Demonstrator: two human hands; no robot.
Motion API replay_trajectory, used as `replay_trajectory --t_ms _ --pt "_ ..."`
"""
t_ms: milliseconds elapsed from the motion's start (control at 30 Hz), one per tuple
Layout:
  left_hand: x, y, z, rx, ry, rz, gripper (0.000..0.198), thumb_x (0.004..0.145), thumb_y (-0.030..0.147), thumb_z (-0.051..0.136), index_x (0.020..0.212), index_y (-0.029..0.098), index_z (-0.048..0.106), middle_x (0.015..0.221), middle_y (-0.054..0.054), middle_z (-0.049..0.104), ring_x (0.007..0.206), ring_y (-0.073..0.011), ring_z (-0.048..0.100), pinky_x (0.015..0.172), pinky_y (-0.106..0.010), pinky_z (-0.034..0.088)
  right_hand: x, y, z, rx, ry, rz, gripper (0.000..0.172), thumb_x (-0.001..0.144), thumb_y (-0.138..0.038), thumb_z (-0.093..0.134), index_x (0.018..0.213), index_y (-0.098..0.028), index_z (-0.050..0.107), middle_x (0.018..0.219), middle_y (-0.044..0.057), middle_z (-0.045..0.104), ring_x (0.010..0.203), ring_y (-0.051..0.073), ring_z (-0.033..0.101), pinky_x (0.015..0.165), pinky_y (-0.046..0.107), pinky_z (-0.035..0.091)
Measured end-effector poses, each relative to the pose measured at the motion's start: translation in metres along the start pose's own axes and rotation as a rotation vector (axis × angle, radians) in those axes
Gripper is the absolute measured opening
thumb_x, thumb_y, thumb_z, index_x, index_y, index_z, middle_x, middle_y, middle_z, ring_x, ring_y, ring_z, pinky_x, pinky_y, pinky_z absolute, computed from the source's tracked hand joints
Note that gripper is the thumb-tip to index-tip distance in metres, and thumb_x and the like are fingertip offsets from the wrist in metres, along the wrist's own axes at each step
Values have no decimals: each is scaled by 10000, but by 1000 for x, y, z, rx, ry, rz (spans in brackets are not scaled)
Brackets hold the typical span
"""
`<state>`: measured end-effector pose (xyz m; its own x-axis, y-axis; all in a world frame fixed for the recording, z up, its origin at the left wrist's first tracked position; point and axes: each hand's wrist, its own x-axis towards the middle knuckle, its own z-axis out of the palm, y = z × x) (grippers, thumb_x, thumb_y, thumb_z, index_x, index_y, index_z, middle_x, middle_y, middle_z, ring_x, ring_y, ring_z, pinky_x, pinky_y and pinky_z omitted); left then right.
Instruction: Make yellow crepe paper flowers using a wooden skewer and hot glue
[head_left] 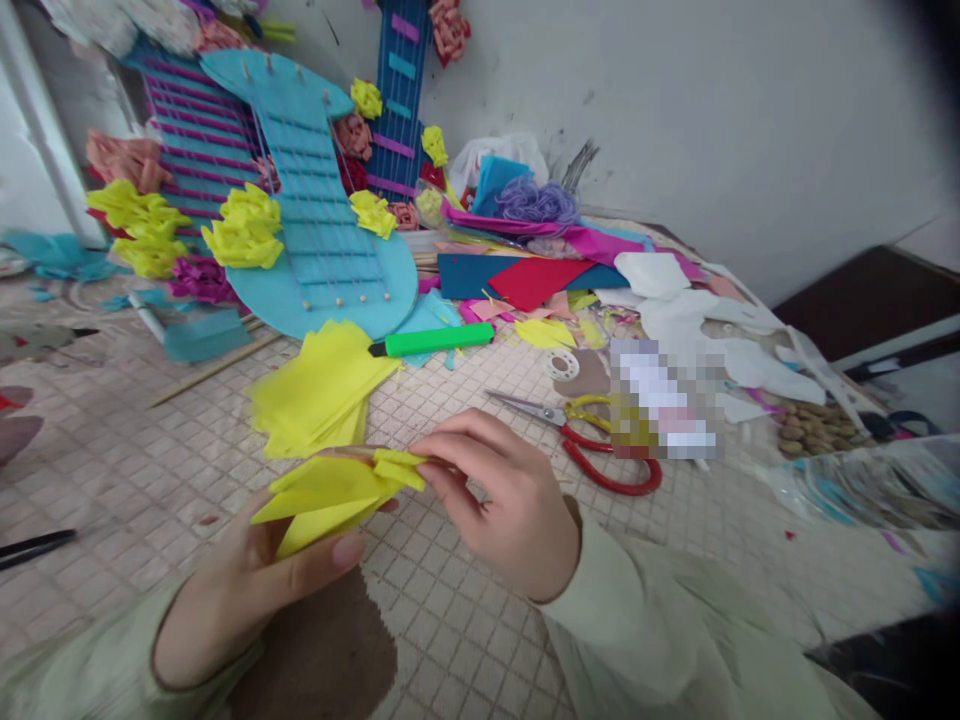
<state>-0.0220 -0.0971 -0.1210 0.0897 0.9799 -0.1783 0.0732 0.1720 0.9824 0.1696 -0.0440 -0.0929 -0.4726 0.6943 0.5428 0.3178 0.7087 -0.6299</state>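
Cupped in my left hand (pixel 262 570) is a yellow paper flower (pixel 330 495), its petals spread toward the left. The thumb lies along its lower side. My right hand (pixel 502 490) pinches the flower's narrow, wrapped end between thumb and fingertips. Just beyond the hands lies a stack of yellow paper petals (pixel 322 385) on the checked cloth. A green marker (pixel 439 340) rests across the far edge of that stack. Right of the hands are scissors (pixel 577 425) with red and yellow handles, blades partly apart.
A light-blue paper guitar shape (pixel 322 220) with strings and yellow flowers leans at the back left. Red sheet (pixel 536 283) and dark-blue sheet (pixel 469 275) lie behind. White scraps (pixel 690 315), a white spool (pixel 561 366) and a plastic bag (pixel 885 480) are at right. Black tweezers (pixel 37 545) lie far left.
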Motion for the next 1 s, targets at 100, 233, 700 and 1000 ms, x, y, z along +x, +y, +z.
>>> replay_trajectory --t_ms 100,233,700,1000 --pt "0 2 3 -48 12 8 399 647 366 640 1038 308 589 1138 -15 598 955 -243 598 858 -343 498 -1 0 1 -35 -10 -5 151 829 -87 474 893 -79 611 840 81 563 792 158 518 685 274 453" --pt "0 0 4 5 55 49 405 654 367 636 1053 318 584 1123 3 607 1009 -241 570 887 -332 479 -4 -1 2 -46 -38 8 154 836 -97 460 908 -88 596 855 74 553 787 152 511 678 270 451" --pt "2 5 23 86 295 81 250 676 330 646 924 311 625 951 28 673 932 -190 593 854 -269 461 -9 -4 12 -105 -6 36 168 851 -99 425 897 -148 579 842 61 563 809 164 518 694 289 468" --pt "7 3 24 2 284 98 173 736 304 607 906 270 619 945 10 652 945 -192 568 905 -323 396 -11 -2 18 -55 9 -41 167 847 -86 436 907 -129 586 864 74 561 830 159 535 710 276 482"
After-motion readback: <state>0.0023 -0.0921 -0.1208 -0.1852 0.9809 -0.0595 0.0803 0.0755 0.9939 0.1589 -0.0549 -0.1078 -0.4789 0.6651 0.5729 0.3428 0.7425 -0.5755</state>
